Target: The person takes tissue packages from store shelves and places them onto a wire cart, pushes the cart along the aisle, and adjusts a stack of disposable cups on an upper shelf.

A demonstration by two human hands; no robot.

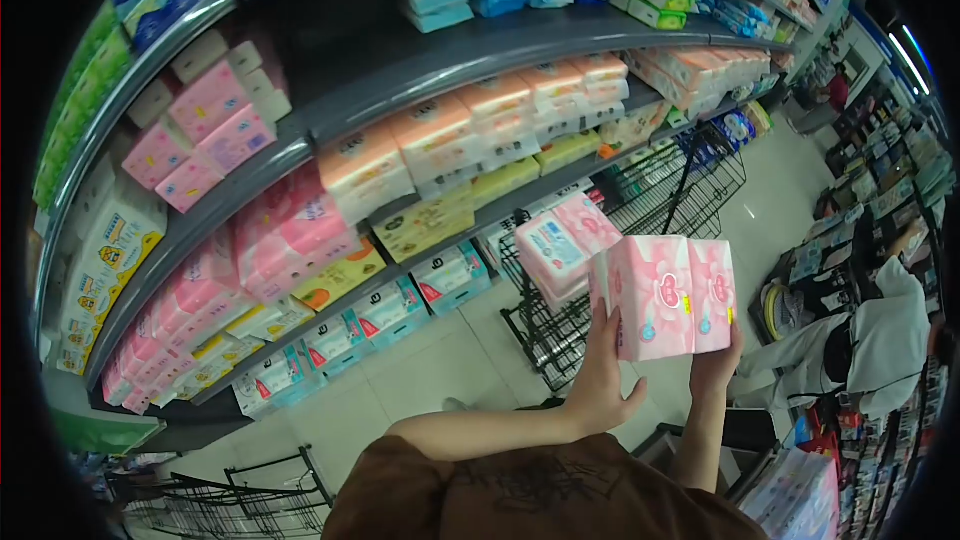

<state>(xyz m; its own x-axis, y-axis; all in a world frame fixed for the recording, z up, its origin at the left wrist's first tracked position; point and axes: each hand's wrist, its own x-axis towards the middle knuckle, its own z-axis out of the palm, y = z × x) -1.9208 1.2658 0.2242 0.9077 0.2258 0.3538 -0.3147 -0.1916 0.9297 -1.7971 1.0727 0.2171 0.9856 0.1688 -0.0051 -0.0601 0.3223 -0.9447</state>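
In front of my chest is a pink tissue pack [650, 295], seemingly two blocks side by side with white flower prints. My left hand [602, 375] grips its left end, fingers along the side and thumb apart below. At the lower right corner, my right hand [716, 368] is closed around the other end; some of its fingers are hidden behind the pack. Just beyond, more pink tissue packs [568, 245] with a pale blue and white label lie on a black wire cart [545, 340].
Shelves [400, 75] with stacked tissue packs curve along the left. Another wire rack [240, 500] stands at lower left. A person in light clothing [870, 340] is at the right, near crowded goods. Pale floor tiles [430, 360] run beneath the cart.
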